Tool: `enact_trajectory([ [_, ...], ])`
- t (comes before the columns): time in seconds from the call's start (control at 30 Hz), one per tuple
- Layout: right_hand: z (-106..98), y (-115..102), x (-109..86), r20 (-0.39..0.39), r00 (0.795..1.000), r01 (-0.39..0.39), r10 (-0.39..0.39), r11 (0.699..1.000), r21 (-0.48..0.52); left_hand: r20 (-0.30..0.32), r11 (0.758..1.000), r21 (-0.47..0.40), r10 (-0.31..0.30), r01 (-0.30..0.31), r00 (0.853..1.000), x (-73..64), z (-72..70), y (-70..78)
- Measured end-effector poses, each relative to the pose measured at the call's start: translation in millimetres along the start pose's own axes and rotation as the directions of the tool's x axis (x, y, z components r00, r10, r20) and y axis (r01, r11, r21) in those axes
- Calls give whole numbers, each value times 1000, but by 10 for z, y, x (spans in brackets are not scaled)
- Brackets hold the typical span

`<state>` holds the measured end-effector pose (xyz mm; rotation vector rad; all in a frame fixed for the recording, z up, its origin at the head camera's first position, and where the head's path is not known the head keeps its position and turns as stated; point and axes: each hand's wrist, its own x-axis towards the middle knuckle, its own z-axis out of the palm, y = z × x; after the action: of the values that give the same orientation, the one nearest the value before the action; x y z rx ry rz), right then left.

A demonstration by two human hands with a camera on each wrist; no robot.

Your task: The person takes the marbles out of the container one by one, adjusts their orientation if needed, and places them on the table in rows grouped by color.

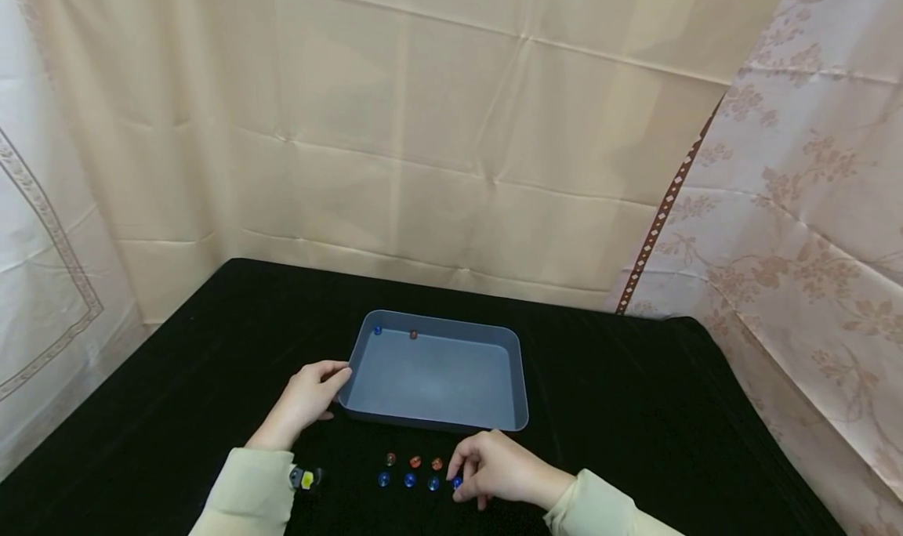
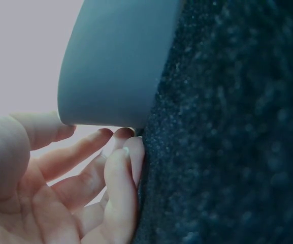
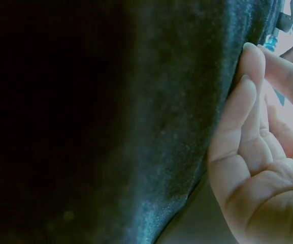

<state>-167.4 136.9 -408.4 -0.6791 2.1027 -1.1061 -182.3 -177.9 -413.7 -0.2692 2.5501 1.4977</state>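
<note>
A blue-grey rectangular tray (image 1: 437, 420) lies on the table. My left hand (image 1: 310, 395) holds its left side; in the left wrist view the thumb (image 2: 52, 129) is at the rim, and the curled fingers (image 2: 118, 188) meet the wall lower down. In front of the tray, my right hand (image 1: 497, 469) has thumb and fingertips around a blue marble (image 1: 458, 482) at the right end of a row. In the right wrist view the fingertips (image 3: 252, 63) come together low over the cloth, the pinched marble hidden. Inside the tray are a blue marble (image 1: 378, 330) and an orange one (image 1: 413, 334).
Left of my right hand lie blue marbles (image 1: 410, 480) in a front row and three orange-red marbles (image 1: 415, 461) behind. Black cloth (image 1: 621, 411) covers the table. A dark strapped device with a yellow patch (image 1: 307, 480) sits at my left wrist. Beige curtain (image 1: 423, 128) hangs behind.
</note>
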Motion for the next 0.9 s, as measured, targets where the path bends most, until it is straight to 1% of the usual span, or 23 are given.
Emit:
enact_trajectory([
  [0.23,-10,-21,-10,-6,1000,0,0,1000,15,5,1000,-6,0,0,1000,-3,5,8],
  [0.4,-40,-77,4,-14,999,29,-29,1000,8,3,1000,-4,5,-4,1000,-3,1,3],
  [0.57,-65,-150,31,-11,999,46,-45,998,36,-1,1000,-2,10,-10,1000,-11,2,2],
  [0.9,-109,-295,94,-51,994,96,-94,994,46,7,1000,-6,9,-9,1000,-13,-4,-3],
])
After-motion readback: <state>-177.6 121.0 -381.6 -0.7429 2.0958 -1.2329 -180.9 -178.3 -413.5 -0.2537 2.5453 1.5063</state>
